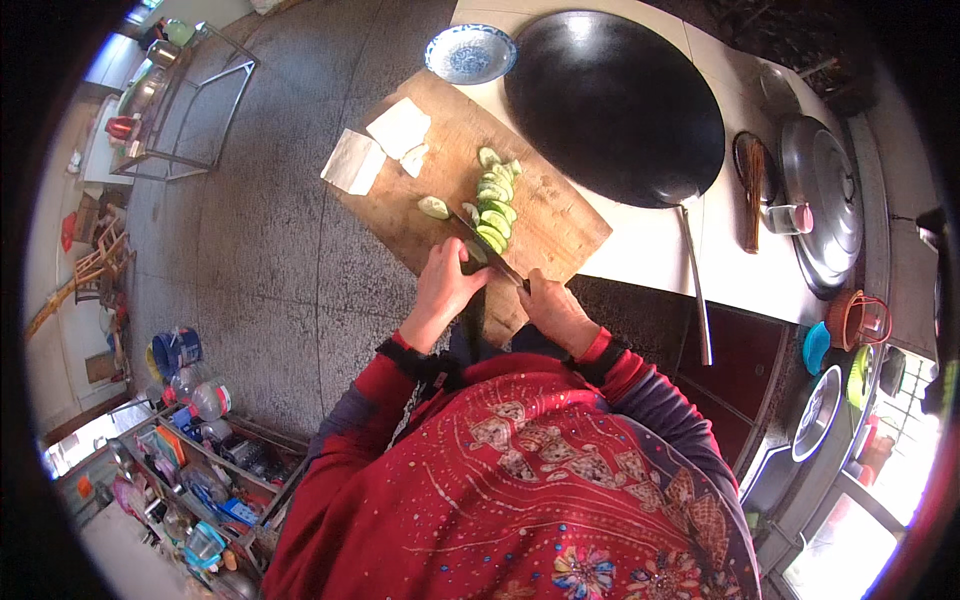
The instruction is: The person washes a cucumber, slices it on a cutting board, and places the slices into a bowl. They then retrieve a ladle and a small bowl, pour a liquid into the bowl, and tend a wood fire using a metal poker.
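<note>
My right hand [553, 306] is closed round the handle of a kitchen knife [501, 262], whose blade points up and left across a wooden cutting board [559, 217]. Against the blade's near side my left hand [448, 287] holds a piece of cucumber [473, 257], partly hidden by the fingers. Beyond the blade lies an overlapping row of cucumber slices [495, 206], with one separate slice [433, 208] to the left. White blocks [400, 127] [354, 162], which look like tofu, and a smaller white piece [414, 160] rest at the board's far left.
A large black wok [615, 105] with a long metal handle [696, 289] sits right of the board. Behind the board stands a blue-and-white bowl [471, 54]. Farther right are a bristle brush [753, 191], a pink-capped jar [789, 219] and a big metal lid [825, 196].
</note>
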`<state>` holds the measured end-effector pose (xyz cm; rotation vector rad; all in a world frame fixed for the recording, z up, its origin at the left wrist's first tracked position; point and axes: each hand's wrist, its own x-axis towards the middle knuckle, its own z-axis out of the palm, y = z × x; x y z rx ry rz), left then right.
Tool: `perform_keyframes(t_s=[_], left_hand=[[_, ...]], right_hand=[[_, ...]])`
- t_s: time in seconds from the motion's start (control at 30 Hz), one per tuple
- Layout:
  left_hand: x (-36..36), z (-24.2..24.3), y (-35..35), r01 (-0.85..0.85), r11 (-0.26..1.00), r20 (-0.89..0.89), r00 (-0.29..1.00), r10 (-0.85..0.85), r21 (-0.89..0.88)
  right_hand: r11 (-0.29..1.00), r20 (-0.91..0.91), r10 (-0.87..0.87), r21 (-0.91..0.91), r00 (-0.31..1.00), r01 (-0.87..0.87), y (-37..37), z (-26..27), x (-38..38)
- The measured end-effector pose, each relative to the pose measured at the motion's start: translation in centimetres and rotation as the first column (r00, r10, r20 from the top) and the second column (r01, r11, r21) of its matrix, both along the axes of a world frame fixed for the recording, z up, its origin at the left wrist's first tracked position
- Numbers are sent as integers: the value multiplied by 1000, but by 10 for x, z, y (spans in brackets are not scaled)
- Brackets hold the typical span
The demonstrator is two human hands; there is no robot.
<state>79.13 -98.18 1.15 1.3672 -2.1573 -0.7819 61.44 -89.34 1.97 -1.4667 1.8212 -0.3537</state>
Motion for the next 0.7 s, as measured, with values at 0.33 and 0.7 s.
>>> perform_keyframes(t_s=[0.33,0.7], left_hand=[[-20,-30,-35,-154,988,-98,983,155,11],[-19,-16,-43,-221,762,-155,909,387,609]], right_hand=[[974,-38,57,-216,998,-64,-47,-15,-15],[954,-45,25,-299,999,-38,-37,13,0]])
